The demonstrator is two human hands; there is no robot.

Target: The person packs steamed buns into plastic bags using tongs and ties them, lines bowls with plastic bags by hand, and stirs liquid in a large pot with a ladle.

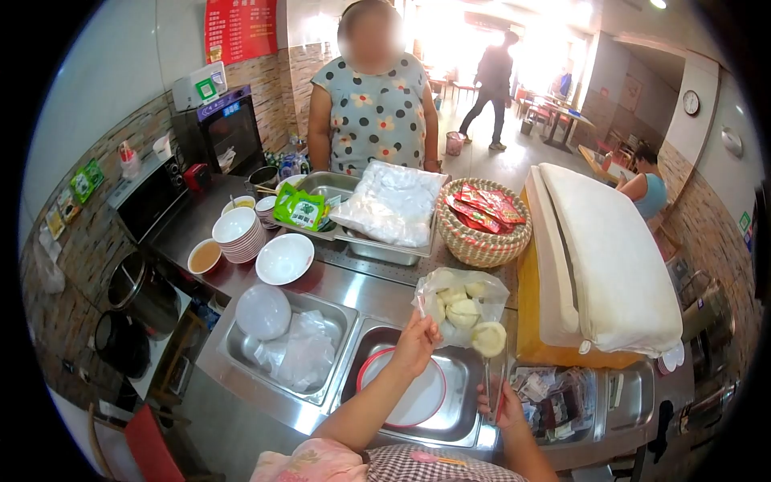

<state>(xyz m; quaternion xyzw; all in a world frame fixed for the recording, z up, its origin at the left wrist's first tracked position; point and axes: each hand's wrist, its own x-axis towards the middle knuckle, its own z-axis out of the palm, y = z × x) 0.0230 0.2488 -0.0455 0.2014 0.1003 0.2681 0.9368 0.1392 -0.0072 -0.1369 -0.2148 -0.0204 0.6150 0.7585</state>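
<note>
While the left hand holds a clear bag up above the desk, the right hand works with metal tongs from the near edge. On the left hand, the fingers are closed in a pinch on the side of the bag; on the right one they are curled around the tongs. Several pale breads lie inside the bag, which hangs between the woven basket, close to the far edge, and the red-rimmed dish, close to the near edge. One more round bread is at the tongs' tip, by the bag's lower corner; whether it is inside, I cannot tell. In my judgement, the step in hand is the bagging of breads. The next move calls, I think, for a steady, wide bag mouth and for the tongs to let go only when this bread is well inside.
</note>
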